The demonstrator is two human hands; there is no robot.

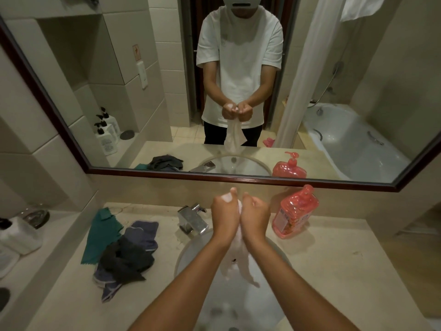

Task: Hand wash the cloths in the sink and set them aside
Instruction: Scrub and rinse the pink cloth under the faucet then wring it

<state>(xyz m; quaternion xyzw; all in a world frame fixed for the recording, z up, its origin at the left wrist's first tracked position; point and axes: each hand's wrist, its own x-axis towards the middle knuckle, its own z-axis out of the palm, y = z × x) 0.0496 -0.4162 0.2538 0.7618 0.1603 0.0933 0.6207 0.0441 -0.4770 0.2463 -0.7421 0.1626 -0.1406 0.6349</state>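
Sink [191, 249] basin nearest you, under both forearms; left hand [225, 212] and right hand [254, 211] grip white cloth [235, 263] above it. Cloth wet, sudsy, limp, likely slippery: hold bunched top, let tail hang. Unwashed dark cloths [124, 256] heaped on counter left
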